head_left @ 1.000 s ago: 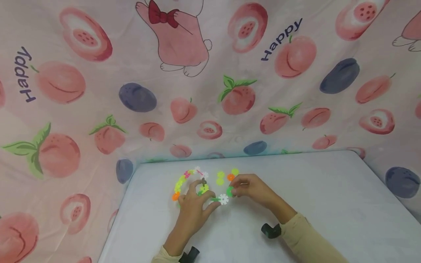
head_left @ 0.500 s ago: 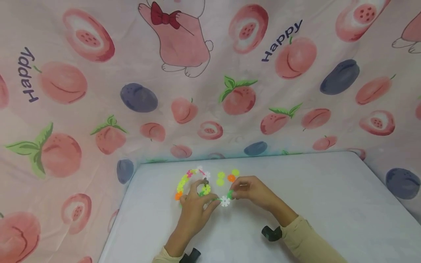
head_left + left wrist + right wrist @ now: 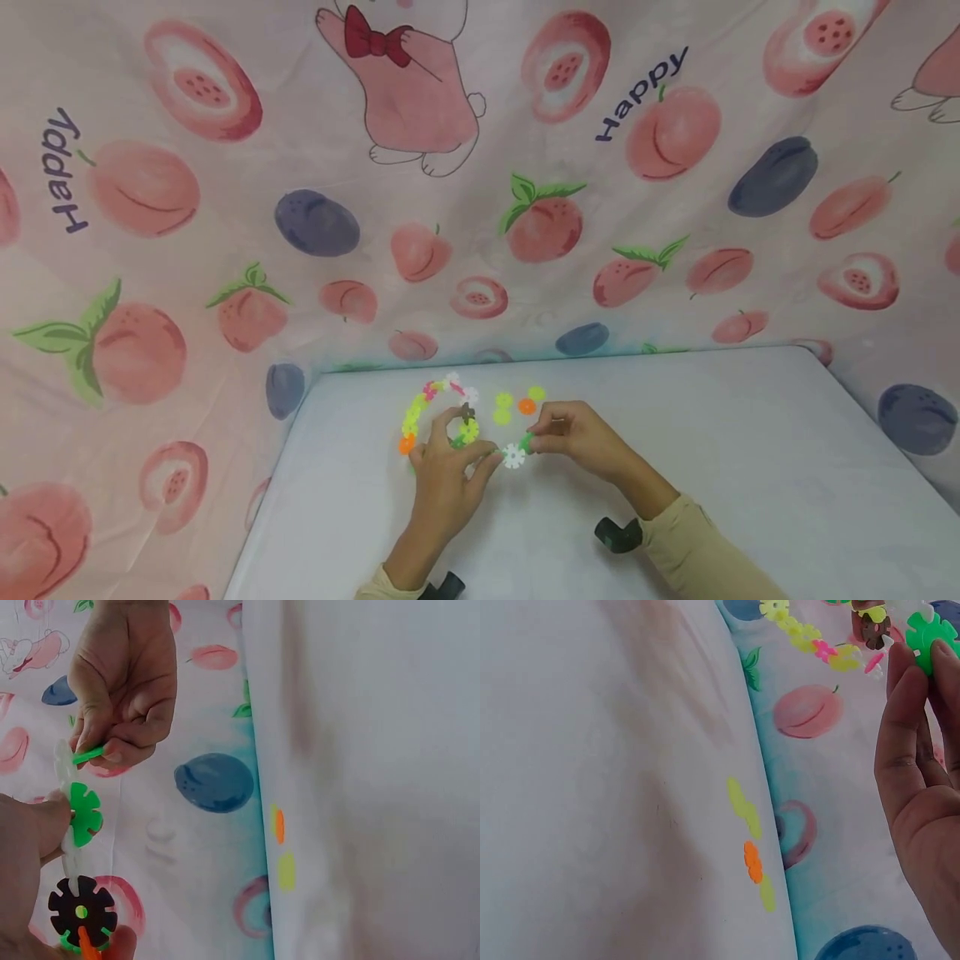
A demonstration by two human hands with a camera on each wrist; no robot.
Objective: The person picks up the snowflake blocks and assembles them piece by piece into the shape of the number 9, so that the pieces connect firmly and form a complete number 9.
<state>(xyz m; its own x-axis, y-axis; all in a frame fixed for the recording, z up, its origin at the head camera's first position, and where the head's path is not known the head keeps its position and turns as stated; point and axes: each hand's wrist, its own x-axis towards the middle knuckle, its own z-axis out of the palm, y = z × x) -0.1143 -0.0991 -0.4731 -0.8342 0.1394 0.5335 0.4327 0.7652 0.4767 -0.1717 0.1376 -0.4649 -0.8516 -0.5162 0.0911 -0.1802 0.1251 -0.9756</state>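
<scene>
My left hand [image 3: 446, 483] grips a chain of slotted plastic snowflake discs, its thumb and a finger pinching beside the white disc [image 3: 513, 456] at the chain's near end. In the left wrist view, a green disc [image 3: 88, 814] sits by the left thumb, and a dark brown disc [image 3: 82, 904] hangs lower. Between thumb and fingers, my right hand [image 3: 573, 431] pinches another green disc [image 3: 928, 634]. This disc meets the white one at its edge; how deep the slots engage is too small to tell. The chain's yellow discs [image 3: 412, 414] curve behind the left hand.
Loose yellow discs [image 3: 502, 408] and an orange disc [image 3: 527, 406] lie on the white table [image 3: 750, 467] beyond the hands. A fruit-patterned cloth [image 3: 480, 208] hangs behind the table. Dark wrist cameras [image 3: 618, 534] are worn at both sleeves.
The right hand's green disc has turned from face-on to more edge-on and come against the white disc. The left fingers have shifted slightly right, closer to that white disc.
</scene>
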